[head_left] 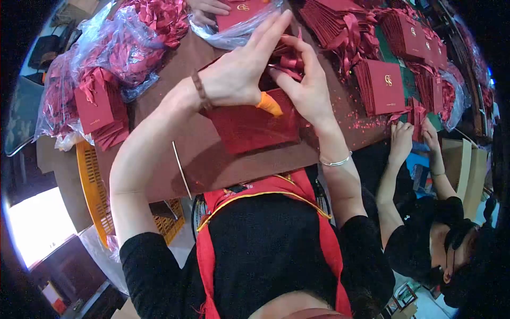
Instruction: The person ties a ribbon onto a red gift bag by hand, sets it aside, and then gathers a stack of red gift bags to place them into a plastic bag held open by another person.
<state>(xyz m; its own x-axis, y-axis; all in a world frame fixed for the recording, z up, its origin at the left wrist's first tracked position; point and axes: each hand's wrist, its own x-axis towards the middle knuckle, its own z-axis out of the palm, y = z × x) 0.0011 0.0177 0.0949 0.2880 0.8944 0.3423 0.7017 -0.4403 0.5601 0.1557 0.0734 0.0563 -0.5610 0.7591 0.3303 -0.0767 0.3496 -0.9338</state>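
A dark red paper gift bag (pixel 260 127) lies at the table's near edge, in front of my body. My left hand (pixel 239 74) rests over its upper left part, fingers stretched out straight and the thumb, in an orange finger cover (pixel 271 104), against the bag. On the other side, my right hand (pixel 308 87) has its thumb and forefinger curled around a shiny red ribbon (pixel 289 62) at the bag's top. The fingertips and the bag's opening are partly hidden behind the hands.
Finished-looking red bags (pixel 380 87) stand stacked at right, with more bags (pixel 101 103) and plastic-wrapped ribbons (pixel 114 50) at left. A thin white stick (pixel 181 170) lies near the edge. A co-worker's hands (pixel 402 141) work at right; another person's hand (pixel 208 9) is across the table.
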